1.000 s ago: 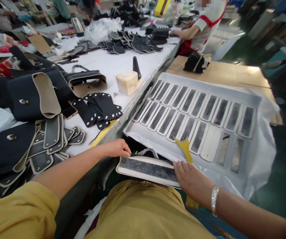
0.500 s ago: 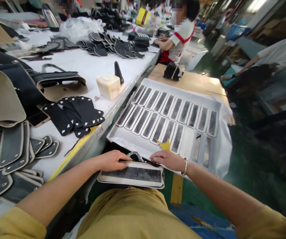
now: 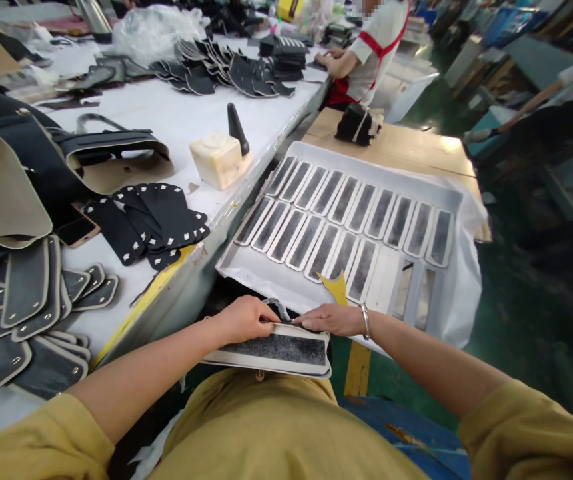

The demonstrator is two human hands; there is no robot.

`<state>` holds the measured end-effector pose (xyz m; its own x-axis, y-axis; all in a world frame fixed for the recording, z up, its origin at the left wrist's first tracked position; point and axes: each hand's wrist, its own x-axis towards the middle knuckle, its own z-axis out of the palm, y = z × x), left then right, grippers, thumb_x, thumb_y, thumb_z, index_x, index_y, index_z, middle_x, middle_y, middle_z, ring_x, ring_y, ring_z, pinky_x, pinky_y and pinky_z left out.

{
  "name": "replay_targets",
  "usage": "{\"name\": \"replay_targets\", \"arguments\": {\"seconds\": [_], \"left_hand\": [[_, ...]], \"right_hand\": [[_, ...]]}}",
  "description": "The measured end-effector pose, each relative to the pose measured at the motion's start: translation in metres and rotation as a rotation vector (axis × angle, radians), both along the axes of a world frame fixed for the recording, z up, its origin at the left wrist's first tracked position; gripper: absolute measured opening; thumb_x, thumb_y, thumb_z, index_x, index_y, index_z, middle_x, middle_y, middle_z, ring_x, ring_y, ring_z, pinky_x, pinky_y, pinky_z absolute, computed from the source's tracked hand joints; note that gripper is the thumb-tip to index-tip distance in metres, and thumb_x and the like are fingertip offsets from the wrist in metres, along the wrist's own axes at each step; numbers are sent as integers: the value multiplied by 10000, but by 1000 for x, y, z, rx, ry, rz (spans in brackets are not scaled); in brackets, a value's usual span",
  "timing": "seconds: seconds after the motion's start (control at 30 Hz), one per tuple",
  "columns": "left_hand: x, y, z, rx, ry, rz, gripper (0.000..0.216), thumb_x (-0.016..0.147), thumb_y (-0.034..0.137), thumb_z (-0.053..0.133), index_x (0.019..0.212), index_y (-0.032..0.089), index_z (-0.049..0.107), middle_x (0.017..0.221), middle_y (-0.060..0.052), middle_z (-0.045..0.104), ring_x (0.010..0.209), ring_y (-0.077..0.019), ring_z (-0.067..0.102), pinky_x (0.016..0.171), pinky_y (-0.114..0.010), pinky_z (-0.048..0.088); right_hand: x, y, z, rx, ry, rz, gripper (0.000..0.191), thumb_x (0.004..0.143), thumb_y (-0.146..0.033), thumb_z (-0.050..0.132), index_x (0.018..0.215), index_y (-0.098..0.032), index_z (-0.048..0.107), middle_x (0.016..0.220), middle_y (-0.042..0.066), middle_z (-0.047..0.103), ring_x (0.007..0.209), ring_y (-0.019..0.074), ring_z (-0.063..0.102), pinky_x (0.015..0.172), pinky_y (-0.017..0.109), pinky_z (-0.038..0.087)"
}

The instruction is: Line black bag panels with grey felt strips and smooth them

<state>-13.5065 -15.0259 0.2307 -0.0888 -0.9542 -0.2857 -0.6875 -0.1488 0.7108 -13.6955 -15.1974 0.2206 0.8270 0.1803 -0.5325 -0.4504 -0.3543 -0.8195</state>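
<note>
A small dark handbag [image 3: 271, 352] rests against my body at lap height. Its nearest face is a long cream-bordered panel with a rough dark strip, and a plastic-wrapped handle loops up beyond the far edge. My left hand [image 3: 247, 319] is closed over the left part of that far edge, fingertips curled onto it. At the right end, my right hand [image 3: 327, 320] grips the same edge with its fingers pressed together, thumb partly hidden. The bag's underside and far side are out of sight. Beyond my right hand, similar cream-edged panels [image 3: 327, 245] lie in rows on a grey tray [image 3: 246, 263].
A worktable [image 3: 161, 120] on the left carries dark rounded straps [image 3: 26, 287], black pieces [image 3: 146, 223], open bag bodies [image 3: 116, 157], a phone [image 3: 77, 230] and a cream tub [image 3: 216, 161]. A yellow pointed piece [image 3: 335, 287] sits at the tray's near side. A co-worker [image 3: 366, 63] stands farther along.
Both hands have shifted slightly to the right along the bag's edge, and the right fingers now lie flatter. The view has tilted a little downward.
</note>
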Motion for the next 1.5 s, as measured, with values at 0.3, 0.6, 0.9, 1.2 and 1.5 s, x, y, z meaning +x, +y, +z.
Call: {"name": "replay_targets", "arguments": {"seconds": [0.3,0.6,0.9,1.2,1.5], "left_hand": [[-1,0,0,-148,-112,-214,305,821,218,520,1081,207,678,1051,-19,699,958,-171,645,808,-204,433],[-28,-20,-3,-274,-403,-387,195,875,258,483,938,209,661,864,-13,703,804,-169,654,627,-218,423],[0,-5,-17,-417,-300,-525,299,909,188,417,1164,150,569,1078,-59,677,943,-156,644,798,-224,492],[4,-5,-9,-325,-270,-539,343,871,144,430,1191,157,554,1108,-68,668,992,-158,631,855,-221,480],[1,-2,-5,-291,-200,-499,364,843,132,465,1191,161,565,1101,-83,668,982,-174,633,846,-236,490]], "right_hand": [[-1,0,-2,41,-32,6,671,863,-653,388,1314,-180,537,1245,46,611,1128,229,557,988,305,412],[-2,-2,-8,60,-63,45,660,870,-643,377,1257,-151,583,1183,55,643,1063,203,583,955,284,419],[0,-4,-7,27,-63,77,689,854,-657,392,1317,-167,534,1261,60,598,1135,214,544,995,277,381],[9,-7,-5,42,-33,141,743,815,-667,452,1316,-124,532,1251,70,604,1126,227,553,946,259,412],[17,-1,-3,53,-75,204,616,884,-568,430,1313,-140,537,1240,58,612,1118,218,558,981,267,392]]}}
